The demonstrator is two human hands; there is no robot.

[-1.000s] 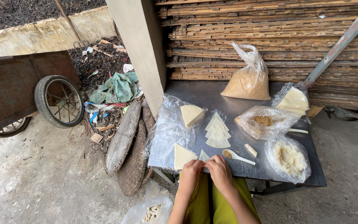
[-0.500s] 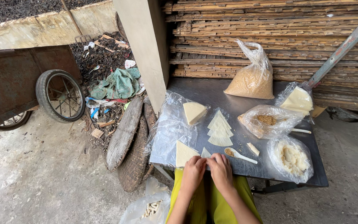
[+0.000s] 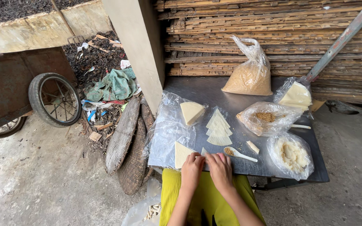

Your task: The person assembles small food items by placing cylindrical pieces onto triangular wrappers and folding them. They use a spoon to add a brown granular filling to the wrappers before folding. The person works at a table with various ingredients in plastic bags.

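1. Both hands rest side by side at the near edge of the dark surface, left hand and right hand, fingers bent down and pressing on a small pale wrapper piece, of which only a corner shows between them. Whether they pinch it or merely press it flat I cannot tell.
2. The piece looks thin, light and limp, likely to tear or crease if pulled; it is best taken by its edges with fingertips.
3. Just left of the left hand lies a cut triangle of pale sheets on a clear plastic sheet, touching or nearly touching the hand.
4. Just right of the right hand lies a white spoon holding brown filling, with a small pale scrap beyond it; a careless sweep could tip the spoon.
5. Farther off lies a stack of triangular wrappers, and a wedge left of it.
6. To the right are open bags: one of white mash, one of brown crumbs, one of pale sheets; at the far edge a knotted bag of grain.
7. Left of the surface, a concrete post, and a cart wheel well apart.
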